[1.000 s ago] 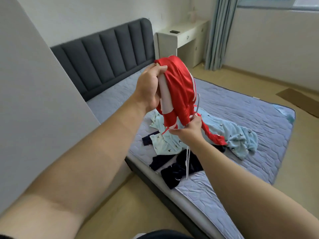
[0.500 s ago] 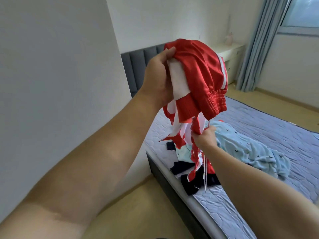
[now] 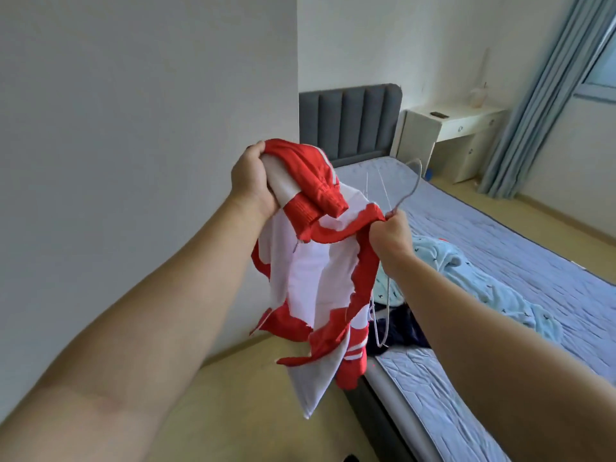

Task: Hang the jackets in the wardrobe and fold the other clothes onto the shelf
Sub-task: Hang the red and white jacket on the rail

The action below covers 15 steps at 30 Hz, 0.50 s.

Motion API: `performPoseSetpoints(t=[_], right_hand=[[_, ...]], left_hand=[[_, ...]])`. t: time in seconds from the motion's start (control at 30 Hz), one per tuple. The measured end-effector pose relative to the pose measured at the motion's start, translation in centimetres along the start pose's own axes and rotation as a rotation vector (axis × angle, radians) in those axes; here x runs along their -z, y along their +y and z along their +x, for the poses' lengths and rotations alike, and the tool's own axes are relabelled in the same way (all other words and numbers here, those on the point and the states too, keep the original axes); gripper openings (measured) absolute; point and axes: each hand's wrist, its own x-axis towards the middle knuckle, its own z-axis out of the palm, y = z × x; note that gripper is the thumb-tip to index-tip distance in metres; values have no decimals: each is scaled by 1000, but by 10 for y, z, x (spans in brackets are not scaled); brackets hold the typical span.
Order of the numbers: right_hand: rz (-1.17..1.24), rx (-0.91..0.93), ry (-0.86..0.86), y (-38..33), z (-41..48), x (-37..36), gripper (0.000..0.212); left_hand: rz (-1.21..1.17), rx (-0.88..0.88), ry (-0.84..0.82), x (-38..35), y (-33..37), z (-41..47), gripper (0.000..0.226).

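A red and white jacket [image 3: 313, 278] hangs in the air between my hands, beside the bed. My left hand [image 3: 251, 176] grips a bunched upper part of it, red sleeve cuffs spilling over to the right. My right hand [image 3: 388, 233] grips the jacket's red edge together with a thin grey wire hanger [image 3: 408, 185]; the hook rises above my fist and the rest of the wire dangles below it. On the bed lie a light blue patterned garment [image 3: 473, 281] and dark navy clothes [image 3: 400, 331], partly hidden by my right arm.
The bed [image 3: 520, 248] with a grey-blue quilted cover and dark padded headboard [image 3: 350, 118] fills the right side. A plain white panel [image 3: 133, 128] stands close on the left. A white desk [image 3: 450, 128] and blue curtains [image 3: 546, 95] stand at the back. Wooden floor lies below.
The jacket has dropped lower and unfurled, its white lining now hanging open. My right hand rose and the hanger's hook now points up. My view has shifted to the right.
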Motion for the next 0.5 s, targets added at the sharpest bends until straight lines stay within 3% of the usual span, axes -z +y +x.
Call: performPoseSetpoints(t=[0.17, 0.3, 0.4, 0.5], right_hand=[[31, 46, -114, -28, -29, 8, 20], [-9, 60, -238, -41, -39, 7, 20], [-23, 55, -321, -47, -39, 10, 19], [-46, 68, -358, -48, -36, 17, 19]], left_hand=[[-12, 47, 109, 50, -13, -23, 20], [100, 89, 255, 73, -26, -41, 20], [369, 120, 421, 86, -34, -49, 22], [667, 203, 393, 87, -38, -58, 32]])
